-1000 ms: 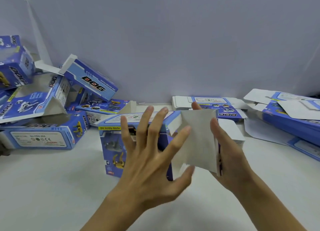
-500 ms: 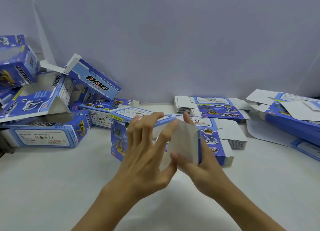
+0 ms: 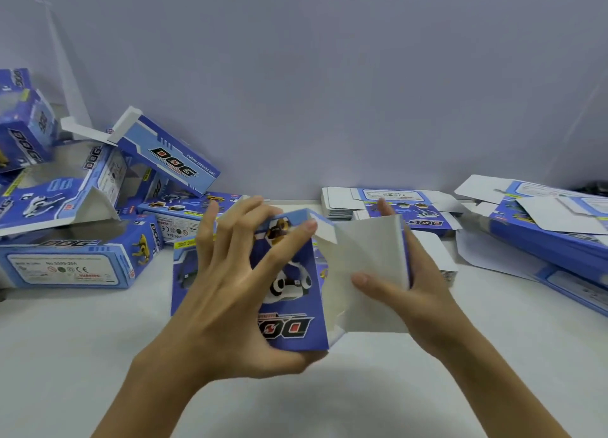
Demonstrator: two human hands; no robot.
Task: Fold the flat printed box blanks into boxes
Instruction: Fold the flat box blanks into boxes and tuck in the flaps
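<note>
Above the middle of the white table (image 3: 82, 355), the left hand (image 3: 227, 306) grips a half-folded blue box (image 3: 289, 293) (a "DOG" print faces up), fingers spread across it; the right hand (image 3: 418, 293) pinches its white flap (image 3: 368, 260), thumb on top.

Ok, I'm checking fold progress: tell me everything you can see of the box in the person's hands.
The box is glossy blue printed card with a white-and-yellow robot dog and an upside-down "DOG" logo. It is partly formed, held above the table, its white unprinted inside and an unfolded flap showing on the right. The left hand grips the printed panel; the right hand holds the white flap, thumb pressing on it.
</note>
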